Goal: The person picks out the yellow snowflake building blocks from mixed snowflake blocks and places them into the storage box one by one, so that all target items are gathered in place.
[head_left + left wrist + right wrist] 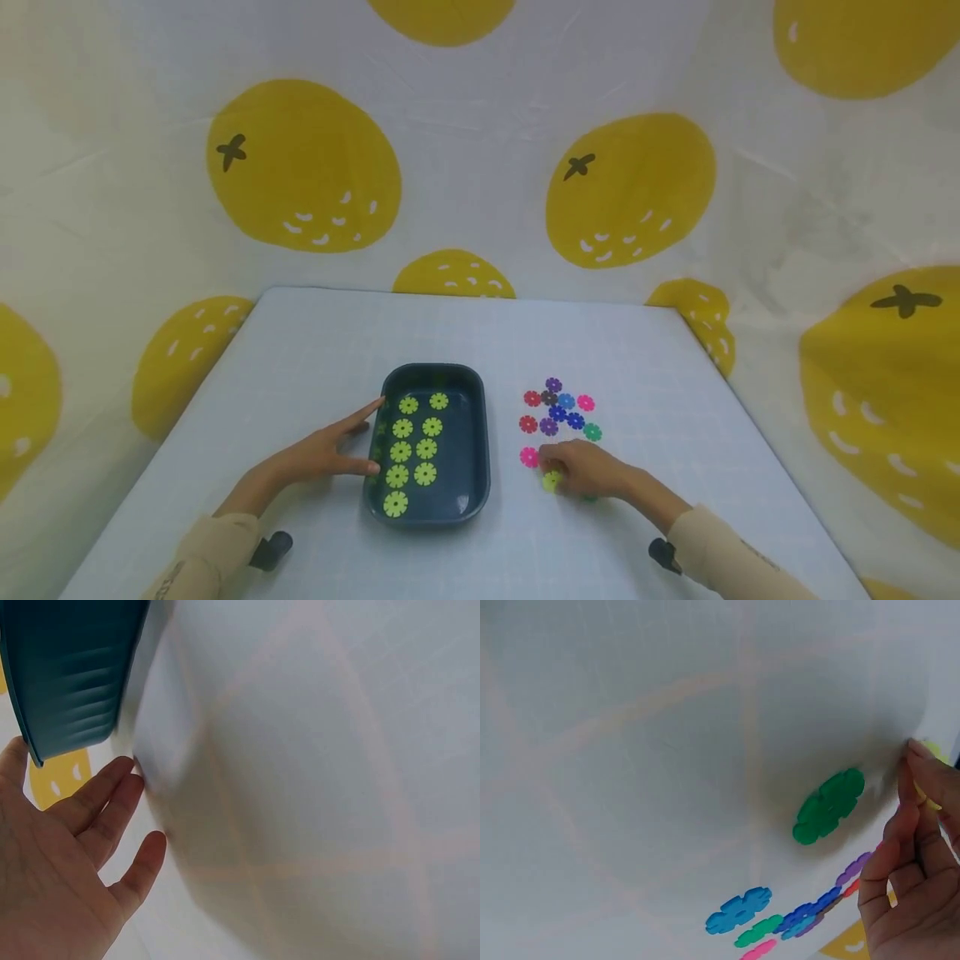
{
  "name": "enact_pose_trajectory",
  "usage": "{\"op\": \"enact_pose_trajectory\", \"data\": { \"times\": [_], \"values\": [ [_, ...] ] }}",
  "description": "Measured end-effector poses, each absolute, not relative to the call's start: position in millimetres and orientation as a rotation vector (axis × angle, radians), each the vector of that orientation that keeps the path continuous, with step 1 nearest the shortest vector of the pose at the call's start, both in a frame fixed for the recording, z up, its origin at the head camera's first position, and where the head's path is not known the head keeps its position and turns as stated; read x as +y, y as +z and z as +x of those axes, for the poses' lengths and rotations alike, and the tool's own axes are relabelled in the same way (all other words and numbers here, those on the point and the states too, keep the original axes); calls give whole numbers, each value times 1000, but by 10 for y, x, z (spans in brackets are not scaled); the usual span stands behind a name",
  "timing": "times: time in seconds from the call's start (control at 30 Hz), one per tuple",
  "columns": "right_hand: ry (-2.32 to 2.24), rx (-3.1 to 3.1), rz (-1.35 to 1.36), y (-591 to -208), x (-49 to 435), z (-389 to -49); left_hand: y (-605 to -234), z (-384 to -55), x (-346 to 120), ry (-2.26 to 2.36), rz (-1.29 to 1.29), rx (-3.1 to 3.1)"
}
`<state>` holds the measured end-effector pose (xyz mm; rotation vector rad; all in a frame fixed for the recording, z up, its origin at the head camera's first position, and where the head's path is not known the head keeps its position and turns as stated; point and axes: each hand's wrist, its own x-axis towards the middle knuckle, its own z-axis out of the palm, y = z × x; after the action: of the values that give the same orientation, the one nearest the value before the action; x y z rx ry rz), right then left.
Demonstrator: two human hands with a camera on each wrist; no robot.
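In the head view, my left hand (326,450) spreads its thumb and fingers along the left side of a dark teal tray (459,454), fingertips right at the rim. The tray holds several yellow-green flower-shaped plastic discs (401,452) in two columns. My right hand (588,468) is low over the table right of the tray, thumb and fingers pinching a yellow-green flower disc (552,481). That disc is partly hidden behind the fingers in the right wrist view. A green flower disc (829,806) lies close beside this hand.
Beyond my right hand lies a loose group of discs, with red (528,424), purple (549,427), blue (575,420), green (592,432) and pink (586,402) ones. A pink disc (529,457) sits just left of the right fingertips. A fruit-patterned cloth (480,192) hangs behind the table.
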<state>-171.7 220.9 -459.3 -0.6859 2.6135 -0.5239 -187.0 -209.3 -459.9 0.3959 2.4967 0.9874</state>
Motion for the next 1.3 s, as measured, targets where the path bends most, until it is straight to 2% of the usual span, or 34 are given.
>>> {"op": "enact_pose_trajectory", "data": {
  "times": [0.47,0.93,1.3],
  "values": [
    [-1032,2417,-572,-4584,2289,-1629,-4596,-1863,-2087,998,397,2494],
    [-1386,2334,-44,-4546,2222,-1575,-4645,-1888,-2103,1007,404,2497],
    [-1451,2303,104,-4428,2162,-1622,-4667,-1902,-2122,1016,399,2498]
  ]
}}
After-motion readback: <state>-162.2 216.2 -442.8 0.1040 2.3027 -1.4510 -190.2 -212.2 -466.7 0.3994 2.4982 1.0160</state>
